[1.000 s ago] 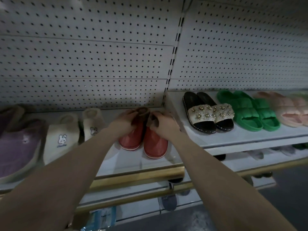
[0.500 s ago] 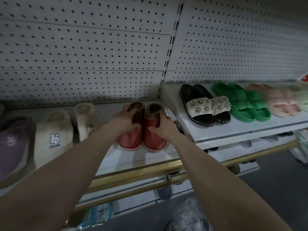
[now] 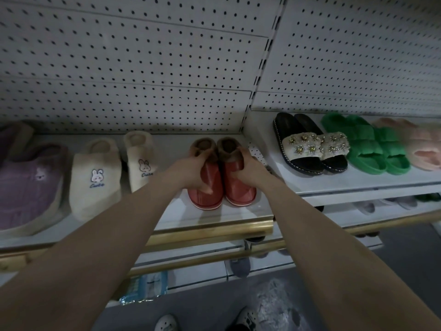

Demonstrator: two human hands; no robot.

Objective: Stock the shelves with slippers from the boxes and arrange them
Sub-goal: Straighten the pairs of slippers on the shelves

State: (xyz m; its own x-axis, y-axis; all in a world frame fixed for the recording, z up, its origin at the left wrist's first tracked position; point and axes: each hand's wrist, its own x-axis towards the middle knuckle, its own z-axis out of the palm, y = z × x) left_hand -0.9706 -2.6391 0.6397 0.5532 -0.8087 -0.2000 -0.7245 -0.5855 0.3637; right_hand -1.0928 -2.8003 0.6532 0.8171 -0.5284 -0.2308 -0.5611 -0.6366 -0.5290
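Two red slippers with brown fur lining stand side by side, toes toward me, on the white shelf [image 3: 210, 218] with a gold front rail. My left hand [image 3: 191, 169] grips the left red slipper [image 3: 207, 194] over its upper, thumb on the red vamp. My right hand [image 3: 250, 167] grips the right red slipper [image 3: 238, 189] from its right side, fingers curled over the fur collar. Both soles rest on the shelf.
Left of them are a cream bunny slipper pair [image 3: 95, 177] and a purple slipper [image 3: 26, 187]. The higher right shelf [image 3: 358, 182] holds black jewelled sandals [image 3: 310, 149], green fuzzy slides [image 3: 372, 149] and pink ones [image 3: 420, 146]. Pegboard wall behind; lower shelves and floor below.
The red pair went from being held at the collars, slightly apart, to standing tight together; both hands slid onto the uppers and sides. The camera view shifted a little.
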